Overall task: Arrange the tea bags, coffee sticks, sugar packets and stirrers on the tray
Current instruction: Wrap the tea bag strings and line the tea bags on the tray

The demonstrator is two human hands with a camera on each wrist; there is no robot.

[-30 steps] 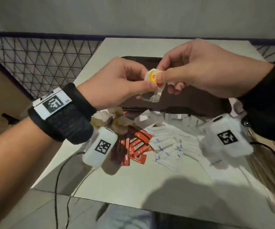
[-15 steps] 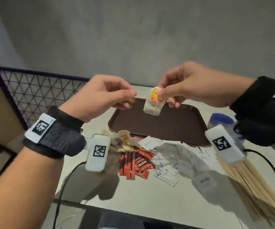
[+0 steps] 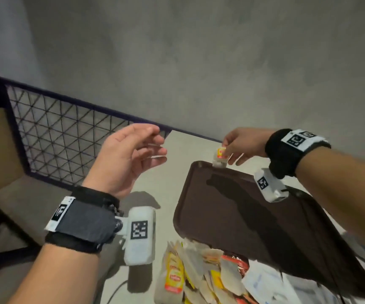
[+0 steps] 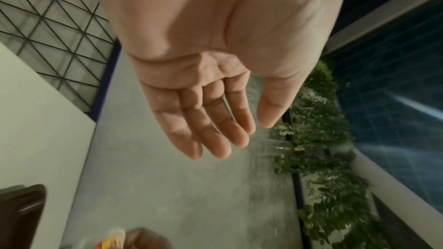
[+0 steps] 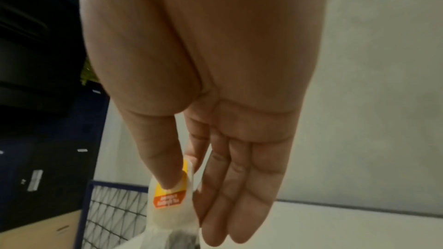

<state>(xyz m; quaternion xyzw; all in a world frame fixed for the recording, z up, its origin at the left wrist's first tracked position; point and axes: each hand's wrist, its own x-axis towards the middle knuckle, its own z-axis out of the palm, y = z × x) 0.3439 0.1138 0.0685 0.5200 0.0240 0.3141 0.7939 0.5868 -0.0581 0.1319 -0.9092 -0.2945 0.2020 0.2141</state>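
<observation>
A white tea bag [image 3: 220, 157] with a yellow and red tag hangs over the far edge of the brown tray [image 3: 238, 216]. My right hand [image 3: 232, 150] pinches it by the tag; in the right wrist view the thumb presses the tag of the tea bag [image 5: 171, 202] against the forefinger of my right hand [image 5: 191, 183]. My left hand [image 3: 153, 145] hovers left of the tray, palm up, fingers relaxed and holding nothing; the left wrist view shows the left hand [image 4: 230, 135] empty. A heap of tea bags [image 3: 177, 277], red coffee sticks [image 3: 234, 262] and white sugar packets [image 3: 262, 281] lies at the tray's near edge.
The tray lies on a pale table [image 3: 166, 194]. A dark wire-mesh fence [image 3: 63, 137] runs along the table's left side, and a grey wall [image 3: 199, 62] stands behind. The tray corner [image 4: 21, 213] shows in the left wrist view.
My left hand has let go and drawn back to the left with its fingers spread. My right hand has carried the tea bag to the tray's far edge. The head view has tilted up.
</observation>
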